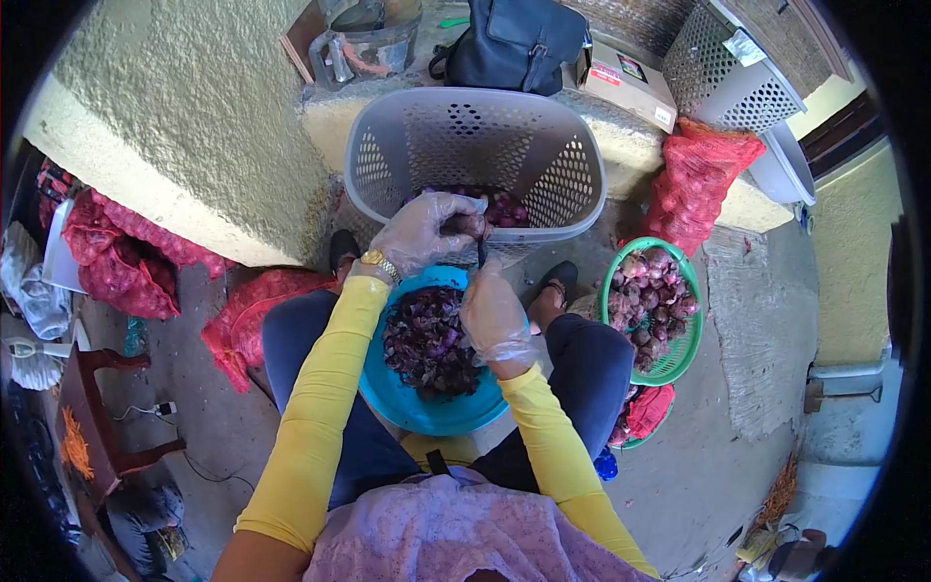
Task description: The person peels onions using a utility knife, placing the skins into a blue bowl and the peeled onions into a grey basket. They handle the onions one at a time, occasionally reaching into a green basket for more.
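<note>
Both my hands wear clear plastic gloves. My left hand [427, 233] is closed around an onion [472, 225] at the near rim of a grey plastic basket [475, 107], which has peeled purple onions [504, 209] at its bottom. My right hand [497, 308] is closed just below, gripping a small knife [482, 252]; its dark blade points up to the onion, and the handle is hidden in my fist. Between my knees, under my hands, stands a blue basin [436, 417] of dark purple onion skins [427, 344].
To my right, a green basket [693, 354] holds unpeeled onions [650, 301], near a red mesh sack [698, 179]. More red sacks [257, 310] lie to the left. A black bag [529, 44] and a cardboard box [626, 82] sit on the ledge ahead. A wooden stool [92, 417] lies at left.
</note>
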Demonstrator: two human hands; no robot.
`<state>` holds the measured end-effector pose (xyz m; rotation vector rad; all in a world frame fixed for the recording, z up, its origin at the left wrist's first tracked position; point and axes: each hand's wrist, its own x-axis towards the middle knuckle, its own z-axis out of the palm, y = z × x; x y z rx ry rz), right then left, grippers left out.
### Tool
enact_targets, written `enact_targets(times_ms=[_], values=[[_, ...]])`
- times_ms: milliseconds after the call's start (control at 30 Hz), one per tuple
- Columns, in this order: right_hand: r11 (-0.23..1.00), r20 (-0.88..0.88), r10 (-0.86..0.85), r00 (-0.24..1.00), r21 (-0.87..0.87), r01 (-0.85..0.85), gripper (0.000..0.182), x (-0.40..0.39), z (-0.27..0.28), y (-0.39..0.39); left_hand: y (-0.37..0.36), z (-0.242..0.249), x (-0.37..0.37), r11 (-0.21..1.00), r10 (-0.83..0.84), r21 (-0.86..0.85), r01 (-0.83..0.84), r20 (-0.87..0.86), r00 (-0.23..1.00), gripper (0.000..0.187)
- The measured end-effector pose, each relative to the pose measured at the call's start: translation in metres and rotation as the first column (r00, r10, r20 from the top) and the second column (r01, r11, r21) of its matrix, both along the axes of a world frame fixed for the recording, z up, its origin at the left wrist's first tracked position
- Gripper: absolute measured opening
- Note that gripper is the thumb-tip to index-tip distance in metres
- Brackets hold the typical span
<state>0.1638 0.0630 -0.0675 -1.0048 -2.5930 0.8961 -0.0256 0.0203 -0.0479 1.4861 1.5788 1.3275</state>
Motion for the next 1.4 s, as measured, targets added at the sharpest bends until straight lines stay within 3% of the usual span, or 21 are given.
enact_targets(times_ms=[67,167,300,367,400,467,600,667,733,800,967,1167,1267,1333,1400], values=[[1.0,-0.009,-0.03,1.0,0.008,0.03,0.024,0.001,-0.007,0.0,0.002,0.001,0.002,1.0,0.026,0.001,-0.026,0.083,0.996,0.048],[0.997,-0.095,-0.078,0.992,0.007,0.079,0.022,0.002,0.0,0.002,0.003,0.004,0.001,1.0,0.017,0.004,-0.018,0.075,0.997,0.05],[0.999,0.013,-0.013,1.0,-0.044,0.013,0.021,0.005,0.046,0.001,-0.001,0.002,-0.003,1.0,0.016,-0.017,-0.015,0.062,0.998,0.046],[0.999,0.033,0.006,0.999,-0.053,-0.004,0.021,0.003,0.05,-0.003,-0.011,0.018,0.001,0.982,0.049,-0.179,-0.057,-0.051,0.998,0.048],[0.999,0.044,0.006,0.999,-0.034,-0.004,0.02,0.001,0.05,-0.004,-0.014,0.019,0.002,0.981,0.052,-0.182,-0.06,-0.05,0.997,0.048],[1.0,0.053,0.008,0.999,-0.015,-0.007,0.019,-0.004,0.049,-0.005,-0.017,0.021,0.003,0.996,0.084,0.04,-0.077,-0.221,0.972,0.048],[0.998,0.073,0.053,0.996,0.04,-0.056,0.02,-0.01,0.04,-0.001,-0.014,0.008,-0.004,0.998,0.022,0.063,-0.014,-0.127,0.992,0.045],[0.996,0.085,0.079,0.993,0.04,-0.083,0.021,-0.011,0.039,-0.004,-0.013,0.003,-0.005,0.999,0.021,0.025,-0.021,0.009,1.0,0.043],[1.0,0.079,-0.016,0.997,0.0,0.016,0.023,-0.01,0.045,-0.013,-0.011,-0.001,-0.008,0.999,0.03,0.027,-0.03,-0.026,0.999,0.042],[1.0,0.089,0.012,0.996,0.009,-0.013,0.024,-0.008,0.039,-0.014,-0.011,-0.004,-0.012,0.999,0.043,0.026,-0.042,-0.06,0.997,0.041],[0.999,0.121,0.01,0.993,0.048,-0.016,0.026,-0.012,0.035,-0.015,-0.01,-0.006,-0.011,0.998,0.046,0.034,-0.049,0.091,0.995,0.041],[1.0,0.039,-0.014,0.999,-0.009,0.014,0.033,-0.006,0.026,-0.021,-0.012,-0.007,-0.012,0.999,0.036,-0.013,-0.034,0.161,0.986,0.046],[1.0,0.082,-0.008,0.997,-0.013,0.009,0.039,-0.013,0.005,-0.019,-0.012,-0.005,-0.014,1.0,0.015,0.018,-0.017,0.098,0.995,0.045],[0.995,-0.04,-0.1,0.994,0.024,0.101,0.029,-0.012,0.005,-0.025,-0.012,0.001,-0.014,1.0,0.019,0.01,-0.019,0.049,0.999,0.045],[0.996,-0.051,-0.086,0.995,0.034,0.088,0.027,-0.011,-0.001,-0.025,-0.012,0.002,-0.013,1.0,0.017,0.002,-0.017,0.007,1.0,0.045]])
